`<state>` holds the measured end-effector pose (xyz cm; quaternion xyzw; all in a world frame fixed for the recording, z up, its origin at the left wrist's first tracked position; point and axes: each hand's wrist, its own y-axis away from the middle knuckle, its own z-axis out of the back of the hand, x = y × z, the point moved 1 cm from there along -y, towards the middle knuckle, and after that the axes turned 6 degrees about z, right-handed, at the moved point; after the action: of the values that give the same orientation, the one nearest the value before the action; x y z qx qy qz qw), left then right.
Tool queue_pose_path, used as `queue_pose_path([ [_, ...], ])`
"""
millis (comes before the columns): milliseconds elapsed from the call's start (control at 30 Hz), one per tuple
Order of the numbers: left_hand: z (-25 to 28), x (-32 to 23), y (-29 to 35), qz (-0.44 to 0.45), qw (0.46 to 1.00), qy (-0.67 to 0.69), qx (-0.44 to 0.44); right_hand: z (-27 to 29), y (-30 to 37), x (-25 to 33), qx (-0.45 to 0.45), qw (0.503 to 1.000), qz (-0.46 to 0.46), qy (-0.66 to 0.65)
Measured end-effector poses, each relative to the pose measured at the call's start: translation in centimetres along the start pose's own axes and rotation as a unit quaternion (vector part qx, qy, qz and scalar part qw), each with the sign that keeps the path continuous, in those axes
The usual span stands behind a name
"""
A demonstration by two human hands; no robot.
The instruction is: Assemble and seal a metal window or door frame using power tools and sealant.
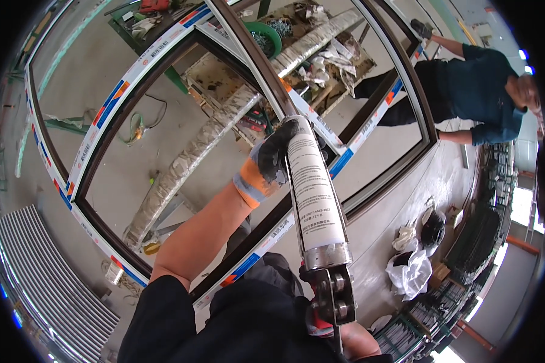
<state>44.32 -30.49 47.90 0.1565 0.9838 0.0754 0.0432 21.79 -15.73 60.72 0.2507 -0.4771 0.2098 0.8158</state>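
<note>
A caulking gun point(330, 284) with a white printed sealant cartridge point(312, 187) slants up in front of my body, its front end against or just over a dark brown bar of a large window frame point(257, 54). My left hand point(269, 163), in an orange glove with a black coated palm, wraps round the cartridge near its front end. At the gun's rear my right hand point(318, 323) grips the handle; its fingers are mostly hidden behind the metal mechanism, and a bit of red shows there. The gun's tip is hidden by the glove and cartridge.
Film-wrapped supports point(191, 163) carry the frame. Beneath it stand a cluttered bench point(224, 78) and a green bowl point(266, 39) of small metal parts. At the far right is another person point(478, 91). Metal profiles point(48, 284) lie left; plastic bags point(409, 272) sit right.
</note>
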Motion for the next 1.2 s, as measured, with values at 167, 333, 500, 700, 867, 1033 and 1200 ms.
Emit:
queue_pose_path([
  [167,-0.2,-3.0,-1.3,-0.014,0.998,0.005,0.058,-0.1,-2.7,-0.4,-0.055,0.947,0.291,0.125],
  [333,0.8,-6.2,-2.4,-0.071,0.996,-0.008,0.048,0.9,-6.0,3.2,0.013,0.987,0.131,0.091],
  [500,1.5,-8.9,-3.7,-0.024,0.999,0.016,0.045,-2.6,-13.2,3.1,0.037,0.992,0.074,0.100],
  [700,1.4,-12.1,-4.7,-0.035,0.997,0.019,0.062,-1.1,-8.6,-0.1,0.061,0.991,-0.010,0.120],
  [867,2.1,-14.8,-6.6,-0.015,0.995,0.053,0.086,-0.7,-8.5,-1.9,0.074,0.984,-0.078,0.141],
  [1033,2.2,-16.6,-7.0,-0.080,0.996,0.017,-0.032,-3.6,-17.3,6.0,-0.015,0.987,0.138,0.079],
  [1200,1.7,-18.1,-7.2,-0.110,0.991,-0.013,-0.074,-5.3,-19.6,8.9,-0.103,0.994,-0.014,-0.014],
])
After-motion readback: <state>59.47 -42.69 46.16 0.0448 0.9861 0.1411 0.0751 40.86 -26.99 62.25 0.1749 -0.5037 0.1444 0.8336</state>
